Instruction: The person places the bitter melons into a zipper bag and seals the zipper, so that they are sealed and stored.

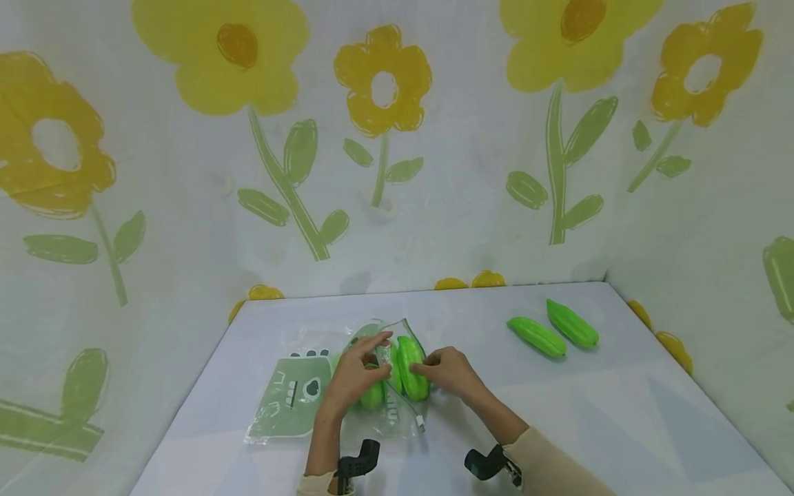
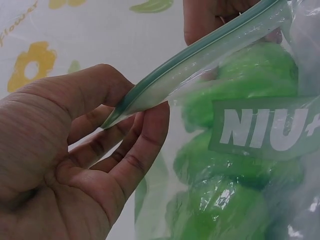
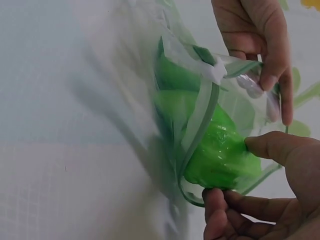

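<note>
A clear zip bag [image 1: 392,410] with a green-edged mouth lies on the table, its mouth spread and facing right. Several ridged green gourds [image 2: 225,210] show through its plastic, behind "NIU" lettering. My left hand [image 2: 105,140] pinches the bag's green zip edge between thumb and fingers. At the mouth, my right hand [image 1: 451,372] holds the end of a green gourd [image 3: 222,155], thumb on one side and fingers beneath. Most of that gourd sits inside the opening. A white zip slider [image 3: 217,70] hangs at one corner of the mouth.
Two more green gourds [image 1: 536,336] lie at the back right of the white table [image 1: 533,413]. Under and left of the zip bag is a flat green-printed bag [image 1: 291,399]. A flower-printed sheet [image 1: 434,227] walls the back and sides.
</note>
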Tool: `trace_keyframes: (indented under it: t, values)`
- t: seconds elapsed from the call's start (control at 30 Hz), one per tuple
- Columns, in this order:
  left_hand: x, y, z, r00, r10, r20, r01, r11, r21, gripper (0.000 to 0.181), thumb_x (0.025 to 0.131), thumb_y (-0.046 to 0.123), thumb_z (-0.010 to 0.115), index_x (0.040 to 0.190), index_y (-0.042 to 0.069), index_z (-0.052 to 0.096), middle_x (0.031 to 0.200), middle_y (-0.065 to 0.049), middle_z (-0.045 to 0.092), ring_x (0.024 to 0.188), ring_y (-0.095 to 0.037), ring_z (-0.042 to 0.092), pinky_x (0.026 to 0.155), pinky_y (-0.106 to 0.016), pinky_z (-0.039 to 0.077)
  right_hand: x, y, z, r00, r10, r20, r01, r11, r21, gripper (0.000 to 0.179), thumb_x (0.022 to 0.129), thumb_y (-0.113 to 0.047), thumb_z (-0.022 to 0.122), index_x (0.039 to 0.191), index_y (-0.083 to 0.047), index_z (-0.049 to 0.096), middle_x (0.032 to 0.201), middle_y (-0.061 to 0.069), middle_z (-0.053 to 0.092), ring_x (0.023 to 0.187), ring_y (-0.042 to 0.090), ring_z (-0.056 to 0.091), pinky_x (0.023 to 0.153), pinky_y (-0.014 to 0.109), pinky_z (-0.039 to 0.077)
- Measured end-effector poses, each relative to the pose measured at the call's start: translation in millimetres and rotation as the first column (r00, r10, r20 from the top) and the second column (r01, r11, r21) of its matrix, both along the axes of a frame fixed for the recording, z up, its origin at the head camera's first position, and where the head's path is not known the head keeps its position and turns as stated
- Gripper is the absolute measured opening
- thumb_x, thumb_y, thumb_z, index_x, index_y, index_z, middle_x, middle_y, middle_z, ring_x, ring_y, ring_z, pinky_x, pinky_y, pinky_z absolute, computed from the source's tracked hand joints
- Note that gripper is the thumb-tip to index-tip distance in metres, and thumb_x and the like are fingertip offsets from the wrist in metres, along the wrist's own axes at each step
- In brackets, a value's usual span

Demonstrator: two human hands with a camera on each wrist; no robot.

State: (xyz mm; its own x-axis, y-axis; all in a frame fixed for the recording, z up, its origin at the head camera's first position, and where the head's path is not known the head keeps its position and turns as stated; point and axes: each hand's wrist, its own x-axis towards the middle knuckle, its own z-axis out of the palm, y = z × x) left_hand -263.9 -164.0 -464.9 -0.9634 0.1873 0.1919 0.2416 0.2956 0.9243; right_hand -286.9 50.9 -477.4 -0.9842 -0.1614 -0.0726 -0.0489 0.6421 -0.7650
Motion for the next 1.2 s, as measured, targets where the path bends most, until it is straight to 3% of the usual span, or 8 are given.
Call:
trace_keyframes:
  t: [0.33,0.73,1.07,1.2]
  values:
    - [2.6,-2.1,1.4,1.0,0.008,-0.005,-0.008,1.0,-0.014,0.056,0.087,0.006,0.073,0.14,0.023,0.06,0.127,-0.005,0.06,0.088,-0.02,0.063,0.069,-0.028,0.054,3.2,-17,-3.0,0.998,0.053,-0.013,-0.054,0.998,-0.015,0.049,0.086,-0.043,0.076,0.103,0.003,0.075,0.102,0.013,0.072,0.088,0.025,0.067,0.071,0.04,0.057]
    - [2.8,-0.5,3.0,1.0,0.017,-0.011,-0.017,0.999,-0.052,0.059,0.085,0.006,0.073,0.139,0.026,0.061,0.125,-0.002,0.062,0.092,-0.021,0.06,0.071,-0.029,0.052,7.7,-28,-5.0,0.997,0.074,-0.028,-0.075,0.996,-0.047,0.042,0.087,-0.035,0.077,0.1,0.004,0.075,0.094,0.01,0.072,0.081,0.021,0.066,0.069,0.038,0.056]
    - [2.3,1.9,4.5,1.0,0.009,-0.003,-0.009,1.0,-0.001,0.058,0.088,0.0,0.071,0.141,0.017,0.058,0.128,-0.009,0.06,0.09,-0.024,0.064,0.066,-0.026,0.052,8.0,-13,-3.8,0.985,0.125,-0.12,-0.127,0.992,-0.009,0.041,0.089,-0.034,0.075,0.105,0.003,0.074,0.097,0.01,0.072,0.087,0.025,0.067,0.069,0.038,0.056]
    - [0.4,-0.4,2.3,1.0,0.009,-0.017,-0.01,1.0,-0.018,0.057,0.087,0.005,0.073,0.14,0.022,0.06,0.125,-0.005,0.061,0.09,-0.021,0.064,0.07,-0.027,0.054,7.6,4,-1.7,0.98,0.091,-0.177,-0.093,0.996,-0.002,0.032,0.09,-0.028,0.075,0.105,0.001,0.074,0.091,0.003,0.07,0.084,0.019,0.063,0.066,0.032,0.053]
